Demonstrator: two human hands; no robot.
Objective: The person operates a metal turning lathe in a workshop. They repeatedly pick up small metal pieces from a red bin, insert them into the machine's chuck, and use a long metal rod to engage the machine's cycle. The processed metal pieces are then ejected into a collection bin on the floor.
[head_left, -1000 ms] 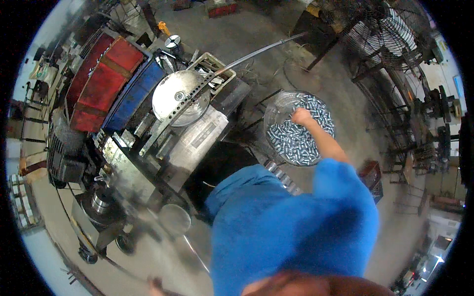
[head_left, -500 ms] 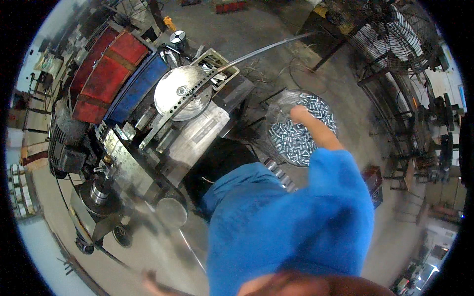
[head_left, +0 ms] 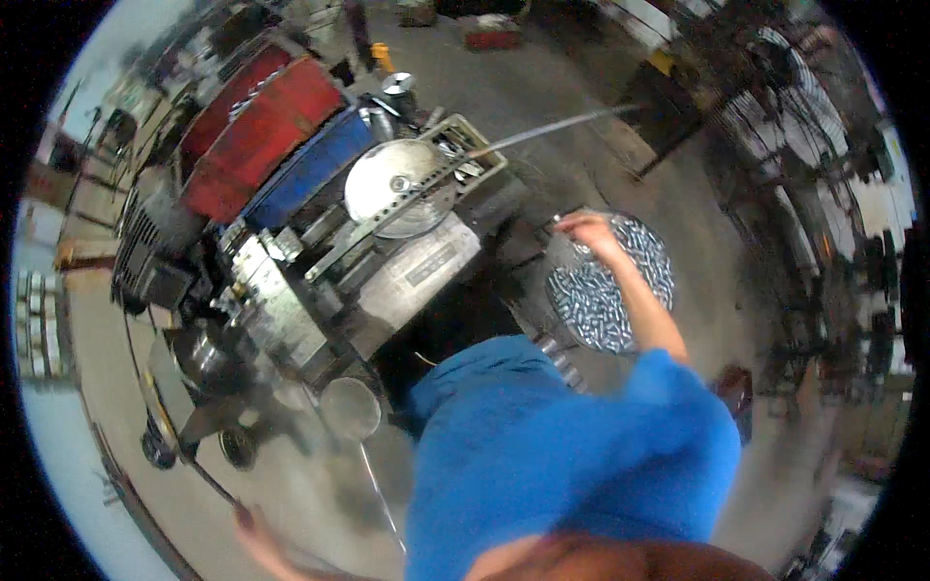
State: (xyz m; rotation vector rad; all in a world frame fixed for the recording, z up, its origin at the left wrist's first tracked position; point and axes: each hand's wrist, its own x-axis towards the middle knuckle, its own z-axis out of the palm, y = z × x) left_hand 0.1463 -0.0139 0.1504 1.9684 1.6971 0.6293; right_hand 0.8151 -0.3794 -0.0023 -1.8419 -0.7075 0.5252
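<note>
Right hand [head_left: 586, 229] reaches over the round bin of small metal parts [head_left: 620, 281] at two o'clock from the cutting machine [head_left: 387, 232], its grip blurred and unreadable, the left hand [head_left: 254, 528] low at seven o'clock — best kept steady, clear of the disc.

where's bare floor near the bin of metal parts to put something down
Bare concrete floor lies beyond the round bin of metal parts, under the long rod. Left of the bin the machine crowds in. The right hand reaches over the bin's near rim.
</note>
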